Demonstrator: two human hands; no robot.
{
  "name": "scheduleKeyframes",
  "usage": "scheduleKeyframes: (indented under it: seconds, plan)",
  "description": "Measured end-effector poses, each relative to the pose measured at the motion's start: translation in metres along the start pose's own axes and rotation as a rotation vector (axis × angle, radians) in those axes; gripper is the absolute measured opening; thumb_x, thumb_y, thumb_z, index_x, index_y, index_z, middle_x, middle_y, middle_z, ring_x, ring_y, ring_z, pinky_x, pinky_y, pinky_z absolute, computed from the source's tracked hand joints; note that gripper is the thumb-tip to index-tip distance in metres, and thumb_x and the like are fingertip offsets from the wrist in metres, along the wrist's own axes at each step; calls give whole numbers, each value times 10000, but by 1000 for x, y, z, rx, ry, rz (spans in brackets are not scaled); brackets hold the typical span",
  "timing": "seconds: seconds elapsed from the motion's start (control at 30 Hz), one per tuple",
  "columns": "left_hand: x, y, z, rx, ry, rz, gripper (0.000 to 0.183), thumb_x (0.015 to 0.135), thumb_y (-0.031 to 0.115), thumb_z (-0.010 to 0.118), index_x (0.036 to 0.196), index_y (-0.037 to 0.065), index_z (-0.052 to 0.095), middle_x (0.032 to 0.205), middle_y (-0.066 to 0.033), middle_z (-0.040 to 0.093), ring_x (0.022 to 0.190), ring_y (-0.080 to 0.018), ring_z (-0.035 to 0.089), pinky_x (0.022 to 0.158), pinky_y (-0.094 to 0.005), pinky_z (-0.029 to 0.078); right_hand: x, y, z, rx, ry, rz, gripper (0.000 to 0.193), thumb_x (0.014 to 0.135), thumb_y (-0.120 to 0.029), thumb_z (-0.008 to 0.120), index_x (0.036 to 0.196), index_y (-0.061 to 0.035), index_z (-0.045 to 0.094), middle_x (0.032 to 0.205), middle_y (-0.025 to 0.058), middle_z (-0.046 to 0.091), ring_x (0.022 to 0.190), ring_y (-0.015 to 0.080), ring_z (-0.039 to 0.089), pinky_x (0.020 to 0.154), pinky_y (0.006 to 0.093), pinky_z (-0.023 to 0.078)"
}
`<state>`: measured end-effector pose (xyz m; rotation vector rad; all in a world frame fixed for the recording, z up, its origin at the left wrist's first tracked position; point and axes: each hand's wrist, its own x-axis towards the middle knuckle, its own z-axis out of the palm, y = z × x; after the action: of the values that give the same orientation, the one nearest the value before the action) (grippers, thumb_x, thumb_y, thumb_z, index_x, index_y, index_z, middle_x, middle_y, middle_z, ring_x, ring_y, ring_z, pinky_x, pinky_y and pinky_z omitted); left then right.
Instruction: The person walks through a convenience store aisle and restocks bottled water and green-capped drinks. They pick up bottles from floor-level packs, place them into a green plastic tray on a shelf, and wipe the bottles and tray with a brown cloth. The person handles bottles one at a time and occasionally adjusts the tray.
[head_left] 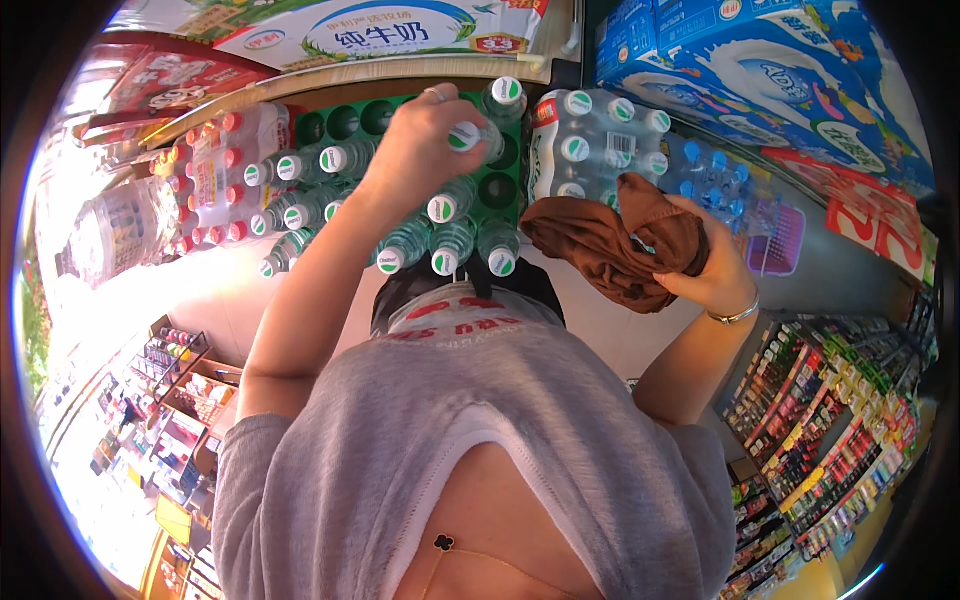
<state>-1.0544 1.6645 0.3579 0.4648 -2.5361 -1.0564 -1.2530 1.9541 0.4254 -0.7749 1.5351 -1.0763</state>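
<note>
At upper centre, the green crate [500, 185] held capped water bottles. The left hand [420, 150] had its fingers closed around one bottle [470, 138]; the right hand [712, 268] clutched a brown cloth [610, 245]. A straight upward lift seemed best for clearing the neighbouring bottles.

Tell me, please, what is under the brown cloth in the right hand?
The brown cloth is bunched in the right hand. Behind it stands a wrapped pack of water bottles. The cloth covers the pack's lower corner and the palm, so those cannot be seen.
</note>
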Motion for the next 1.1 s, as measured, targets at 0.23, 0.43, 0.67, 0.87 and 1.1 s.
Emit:
scheduleKeyframes:
  seconds: [0.23, 0.43, 0.67, 0.87, 1.1]
  plan:
    - [-15, -17, -40, 42, 108, -128, 215, 689, 49, 769, 890, 32, 694, 841, -133, 613, 774, -321, 623, 704, -382, 514, 66, 12, 54, -227, 168, -91, 616, 686, -128, 774, 1249, 7, 563, 1145, 170, 662, 1065, 266, 646, 942, 362, 487]
    - [-7, -64, -55, 212, 105, -45, 257, 725, 160, 773, 935, 31, 698, 880, -155, 637, 818, -336, 643, 730, -383, 517, 227, 78, 131, -1068, 34, 502, 391, 794, -243, 639, 1130, -50, 692, 1188, 182, 659, 1122, 339, 627, 950, 419, 509]
    - [-4, -88, -53, 126, 80, -160, 182, 674, 79, 703, 836, -1, 686, 882, -239, 644, 883, -401, 642, 807, -440, 529, 263, 177, 134, -1141, -122, 327, 421, 763, -299, 658, 1094, -43, 698, 1176, 193, 662, 1108, 361, 628, 928, 431, 513]
    - [3, -86, -44, 166, -51, -161, 210, 705, 110, 726, 869, -10, 673, 953, -218, 628, 889, -358, 657, 796, -430, 548, 279, 195, 120, -1093, -300, 452, 461, 758, -327, 663, 1158, -98, 668, 1181, 212, 650, 1100, 361, 625, 926, 440, 503]
    - [5, -80, -58, 267, -95, -153, 240, 718, 123, 762, 890, -21, 678, 1064, -206, 619, 959, -362, 658, 846, -417, 558, 285, 184, 123, -1065, -181, 515, 499, 737, -203, 659, 1209, -44, 629, 1237, 227, 619, 1180, 371, 579, 1000, 442, 457]
